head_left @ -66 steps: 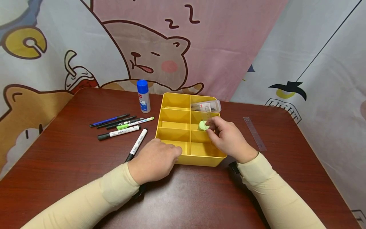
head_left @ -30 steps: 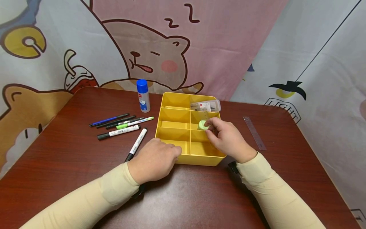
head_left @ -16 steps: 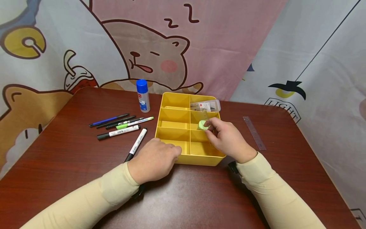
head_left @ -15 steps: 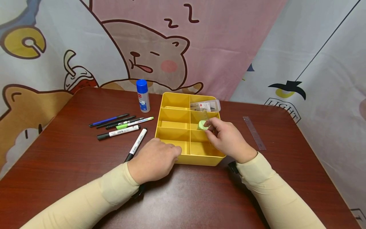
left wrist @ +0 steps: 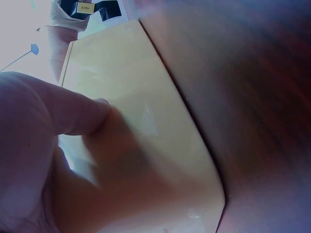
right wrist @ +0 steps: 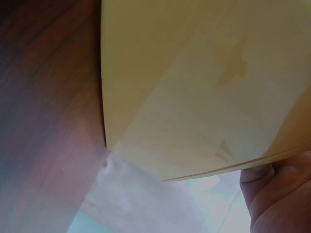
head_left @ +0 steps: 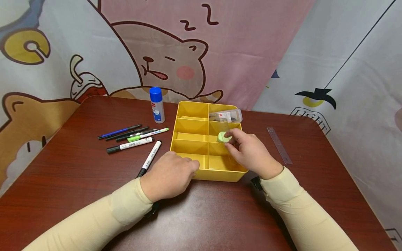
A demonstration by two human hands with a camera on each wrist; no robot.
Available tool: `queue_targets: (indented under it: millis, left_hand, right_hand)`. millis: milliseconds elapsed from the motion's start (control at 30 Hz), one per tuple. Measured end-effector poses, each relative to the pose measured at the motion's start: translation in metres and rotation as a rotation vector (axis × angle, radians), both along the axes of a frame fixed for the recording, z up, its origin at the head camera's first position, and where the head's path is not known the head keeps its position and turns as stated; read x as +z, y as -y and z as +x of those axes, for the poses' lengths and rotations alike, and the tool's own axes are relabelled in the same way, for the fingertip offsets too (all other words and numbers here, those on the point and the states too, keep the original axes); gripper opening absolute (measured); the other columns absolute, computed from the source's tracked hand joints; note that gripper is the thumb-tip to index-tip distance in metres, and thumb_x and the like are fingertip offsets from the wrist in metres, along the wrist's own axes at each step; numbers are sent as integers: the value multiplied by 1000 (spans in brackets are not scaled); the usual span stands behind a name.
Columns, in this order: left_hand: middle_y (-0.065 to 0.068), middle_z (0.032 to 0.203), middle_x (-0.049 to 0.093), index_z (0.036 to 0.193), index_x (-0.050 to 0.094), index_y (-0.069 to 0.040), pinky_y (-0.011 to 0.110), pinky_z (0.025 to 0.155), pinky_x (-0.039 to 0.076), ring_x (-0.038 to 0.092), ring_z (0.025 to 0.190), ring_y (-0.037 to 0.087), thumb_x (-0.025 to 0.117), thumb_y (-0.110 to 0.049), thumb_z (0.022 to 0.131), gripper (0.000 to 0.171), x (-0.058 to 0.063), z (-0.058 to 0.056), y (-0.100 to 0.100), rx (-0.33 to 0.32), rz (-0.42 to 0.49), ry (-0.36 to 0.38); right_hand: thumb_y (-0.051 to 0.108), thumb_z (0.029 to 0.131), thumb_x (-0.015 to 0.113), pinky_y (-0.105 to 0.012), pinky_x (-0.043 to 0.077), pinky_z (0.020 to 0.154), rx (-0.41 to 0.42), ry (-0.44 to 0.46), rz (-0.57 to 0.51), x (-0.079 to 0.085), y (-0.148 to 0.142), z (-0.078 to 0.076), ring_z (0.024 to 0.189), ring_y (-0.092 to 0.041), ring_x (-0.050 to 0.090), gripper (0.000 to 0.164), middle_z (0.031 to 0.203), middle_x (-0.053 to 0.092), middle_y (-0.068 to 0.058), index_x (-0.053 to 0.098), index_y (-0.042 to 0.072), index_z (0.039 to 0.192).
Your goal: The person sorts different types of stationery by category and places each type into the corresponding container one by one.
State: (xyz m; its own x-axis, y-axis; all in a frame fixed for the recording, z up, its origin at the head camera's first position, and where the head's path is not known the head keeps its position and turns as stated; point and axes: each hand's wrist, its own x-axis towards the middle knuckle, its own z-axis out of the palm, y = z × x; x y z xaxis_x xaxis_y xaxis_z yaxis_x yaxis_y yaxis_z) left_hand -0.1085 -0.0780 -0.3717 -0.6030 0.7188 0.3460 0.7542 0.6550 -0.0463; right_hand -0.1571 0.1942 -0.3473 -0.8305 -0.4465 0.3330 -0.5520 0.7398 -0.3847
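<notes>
A yellow compartment box (head_left: 216, 175) stands on the table. My left hand (head_left: 169, 176) grips its front rim near the left corner; in the left wrist view the thumb (left wrist: 80, 114) presses the outer wall. Over the right column of compartments, my right hand (head_left: 251, 153) pinches a clear plastic ruler (head_left: 224, 123) with faint markings, whose outline is hard to make out. Beside those fingertips a pale green round object (head_left: 222, 137) sits in the middle right compartment. A clear plastic case (head_left: 230, 115) with a white label lies slanted across the back right compartment.
A blue-capped glue stick (head_left: 157, 106) stands left of the box. Several pens (head_left: 119, 131) and a white marker (head_left: 136, 143) lie to the left, with another marker (head_left: 152, 155) near my left hand. Another clear ruler (head_left: 279, 146) lies on the table (head_left: 201, 223) at right.
The clear ruler in my right hand has tilted slightly to the left since the earliest frame. Both hands stay almost in place, the left still on the box rim.
</notes>
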Motion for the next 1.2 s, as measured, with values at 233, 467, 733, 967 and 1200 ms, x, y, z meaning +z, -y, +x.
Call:
queue_targets:
  millis: [233, 467, 733, 967, 1200]
  left_hand:
    - [-9, 57, 44, 69, 47, -21, 33, 49, 27, 42, 46, 12, 68, -21, 92, 31, 0, 0, 0, 2, 0, 4]
    - [-8, 57, 45, 69, 48, -21, 33, 49, 27, 43, 46, 12, 68, -21, 92, 30, 0, 0, 0, -1, 2, -7]
    - [-8, 57, 45, 69, 47, -21, 33, 48, 25, 42, 45, 12, 68, -20, 91, 31, -1, -1, 1, -10, 17, -25]
    - [-7, 57, 45, 69, 48, -21, 33, 48, 26, 44, 46, 12, 69, -20, 91, 31, -2, -1, 1, -12, 20, -29]
    - [-7, 57, 46, 70, 49, -20, 34, 49, 28, 46, 47, 13, 70, -21, 91, 30, -1, 0, 0, -7, 20, -15]
  right_hand:
    - [10, 95, 75, -31, 52, 63, -8, 29, 14, 1, 0, 0, 68, -10, 65, 26, 85, 77, -3, 65, 5, 118]
    - [11, 95, 75, -32, 52, 64, -9, 41, 32, 1, 1, 0, 68, -9, 66, 27, 86, 78, -3, 65, 5, 120]
    - [10, 95, 75, -31, 52, 64, -3, 51, 34, 3, 1, 1, 68, -9, 66, 29, 87, 78, -3, 64, 5, 121]
    - [10, 95, 75, -30, 50, 62, 4, 44, 33, 3, 1, 1, 65, -8, 60, 32, 83, 76, -2, 61, 5, 125]
    - [10, 95, 75, -30, 49, 61, -4, 54, 40, 2, 1, 1, 63, -8, 59, 35, 82, 75, -2, 60, 6, 127]
